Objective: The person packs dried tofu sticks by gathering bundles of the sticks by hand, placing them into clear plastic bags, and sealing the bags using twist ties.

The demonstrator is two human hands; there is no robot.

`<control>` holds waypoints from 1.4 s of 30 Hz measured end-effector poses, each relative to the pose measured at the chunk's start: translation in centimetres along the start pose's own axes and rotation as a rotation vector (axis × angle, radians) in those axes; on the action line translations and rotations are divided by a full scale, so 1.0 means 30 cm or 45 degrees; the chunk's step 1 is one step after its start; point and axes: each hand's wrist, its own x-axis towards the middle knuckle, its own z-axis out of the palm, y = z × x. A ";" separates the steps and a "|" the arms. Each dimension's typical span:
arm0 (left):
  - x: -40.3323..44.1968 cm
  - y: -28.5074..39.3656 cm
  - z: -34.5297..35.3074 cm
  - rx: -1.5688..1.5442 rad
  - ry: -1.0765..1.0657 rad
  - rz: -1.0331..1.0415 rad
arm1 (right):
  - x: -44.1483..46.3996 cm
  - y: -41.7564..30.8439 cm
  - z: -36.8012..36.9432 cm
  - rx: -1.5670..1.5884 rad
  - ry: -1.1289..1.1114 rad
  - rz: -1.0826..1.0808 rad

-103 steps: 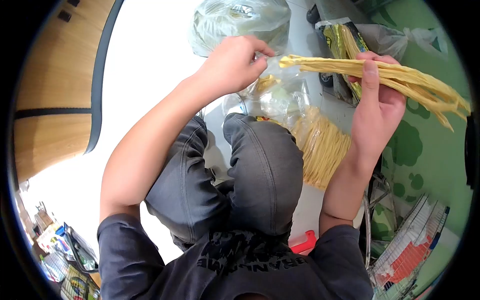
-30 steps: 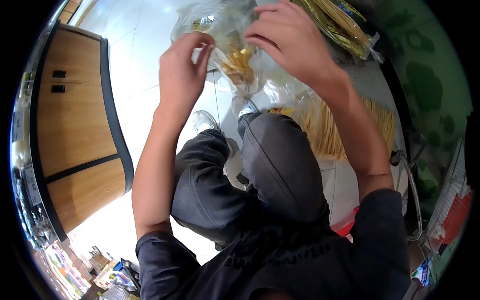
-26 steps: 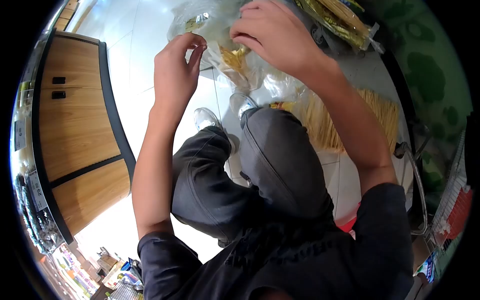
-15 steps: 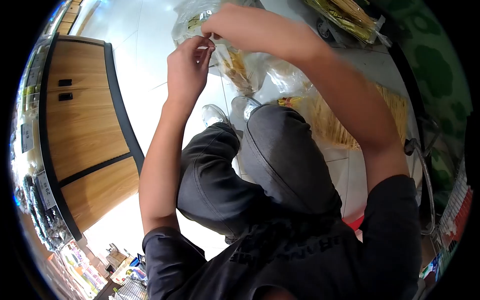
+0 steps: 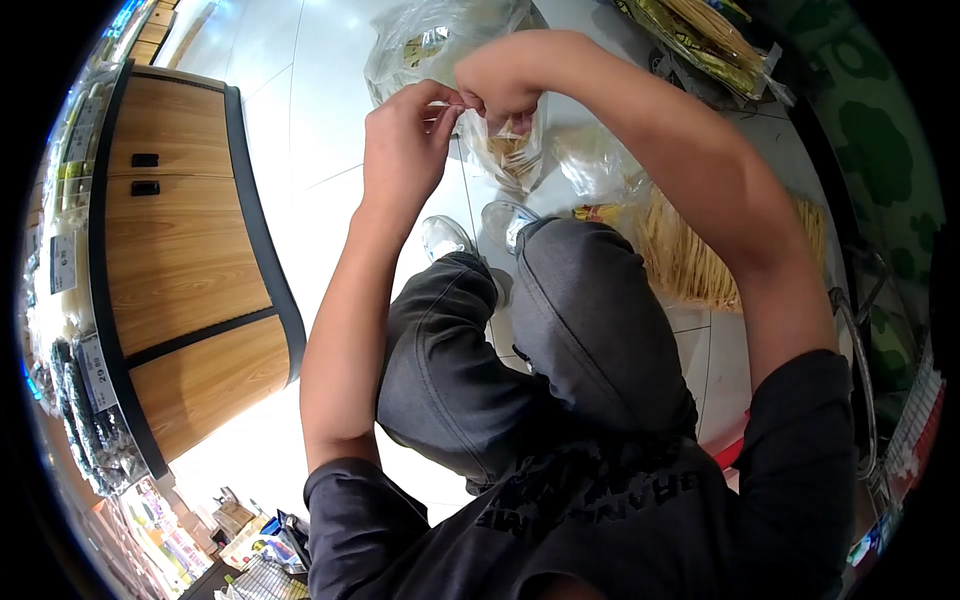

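My left hand [image 5: 408, 135] is raised with thumb and forefinger pinched together, its tips meeting those of my right hand. A thin pale thing seems to lie between the fingertips, too small to name. My right hand [image 5: 500, 88] is bent over at the wrist with its fingers curled closed, its grip partly hidden. Right below it is a clear plastic bag [image 5: 508, 168] with yellowish-brown contents; its upper part is covered by my fingers. A larger clear plastic bag [image 5: 400, 50] with a yellow-and-black label lies just beyond both hands.
On the tiled floor to the right are crumpled clear plastic [image 5: 590, 165] and a wide bundle of straw-coloured sticks [image 5: 690, 250]. Another wrapped bundle [image 5: 700, 45] lies at the upper right. A wooden cabinet [image 5: 190, 240] stands left, beside shelves with price tags. A metal frame [image 5: 865, 380] is right.
My right hand has come down and to the right, and its fingers now overlap the top of the small bag. The whole view has shifted slightly right.
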 end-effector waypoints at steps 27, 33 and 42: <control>-0.008 -0.048 0.012 0.134 0.189 0.084 | 0.169 0.077 0.031 -0.154 -0.295 -0.139; -0.003 -0.087 0.022 0.055 0.218 0.186 | 0.194 0.041 0.001 -0.352 -0.390 0.065; 0.002 -0.143 0.040 -0.140 0.295 0.172 | 0.213 0.004 -0.034 -0.514 -0.422 -0.015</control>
